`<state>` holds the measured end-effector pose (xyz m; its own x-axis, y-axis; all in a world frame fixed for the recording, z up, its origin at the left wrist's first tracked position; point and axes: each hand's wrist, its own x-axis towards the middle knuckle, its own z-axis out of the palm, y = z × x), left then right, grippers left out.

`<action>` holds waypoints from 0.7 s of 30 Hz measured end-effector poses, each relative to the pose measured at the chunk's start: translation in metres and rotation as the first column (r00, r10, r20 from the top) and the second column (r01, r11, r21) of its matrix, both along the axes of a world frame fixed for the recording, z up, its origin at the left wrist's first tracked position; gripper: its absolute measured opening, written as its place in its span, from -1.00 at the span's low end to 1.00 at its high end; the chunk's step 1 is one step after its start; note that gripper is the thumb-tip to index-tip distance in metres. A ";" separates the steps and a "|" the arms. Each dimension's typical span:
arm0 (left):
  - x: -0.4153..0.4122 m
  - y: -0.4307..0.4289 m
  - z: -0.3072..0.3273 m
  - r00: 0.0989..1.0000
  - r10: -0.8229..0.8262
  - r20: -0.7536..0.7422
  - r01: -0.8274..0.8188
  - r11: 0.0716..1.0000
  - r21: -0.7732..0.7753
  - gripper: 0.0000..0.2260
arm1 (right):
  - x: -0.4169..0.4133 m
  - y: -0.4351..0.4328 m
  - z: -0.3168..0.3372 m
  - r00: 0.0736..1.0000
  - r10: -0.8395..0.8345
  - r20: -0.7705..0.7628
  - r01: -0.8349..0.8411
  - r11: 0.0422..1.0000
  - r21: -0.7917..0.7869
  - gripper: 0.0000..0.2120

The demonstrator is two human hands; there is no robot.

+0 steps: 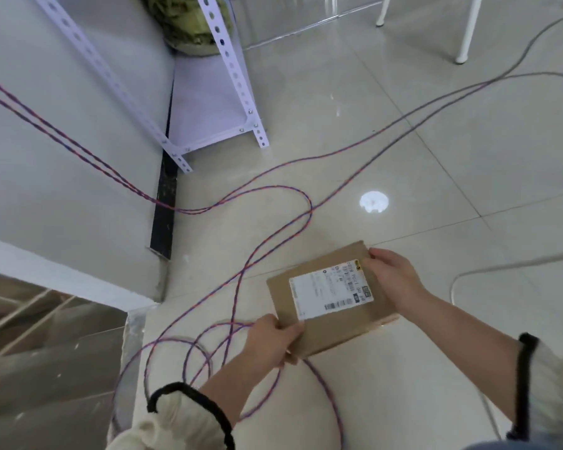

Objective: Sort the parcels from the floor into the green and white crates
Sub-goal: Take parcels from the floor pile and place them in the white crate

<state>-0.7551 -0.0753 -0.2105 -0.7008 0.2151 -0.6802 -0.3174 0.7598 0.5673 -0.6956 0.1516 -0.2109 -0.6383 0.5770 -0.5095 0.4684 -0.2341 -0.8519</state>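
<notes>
Fingers, left hand [275, 339]: thumb laid on top of the near-left corner of the parcel, remaining fingers curled beneath its edge; a firm grip.
Fingers, right hand [392, 274]: closed over the far-right corner of the same parcel, thumb on the top face, touching the label's edge.

Item 1. Flat brown cardboard parcel [325, 334], rectangular, held level between both hands above the floor, low in the centre of the view. White printed shipping label [330, 292] on its upper face, text too small to read.

Item 2. Cream sleeves with black-trimmed cuffs [182, 414], pushed up both forearms.

Item 3. Twisted red-and-blue cables [307, 206], several strands looping across the floor, one loop passing under the parcel and the left wrist; further strands run up across the wall at left.

Item 4. Grey cable [468, 275], curving on the floor at right.

Item 5. Glossy beige tiled floor [420, 141], bearing a bright round light reflection [373, 201].

Item 6. White perforated metal shelving rack [231, 66], standing against the white wall [62, 141]; camouflage-patterned bundle [189, 24] on its lowest shelf.

Item 7. White chair legs [468, 27], top right.
</notes>
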 end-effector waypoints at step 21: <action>-0.049 0.050 0.005 0.882 -0.469 -0.053 0.468 0.883 -0.040 -0.64 | 0.039 0.025 -0.017 0.713 0.252 0.655 -0.460 0.872 0.166 -0.28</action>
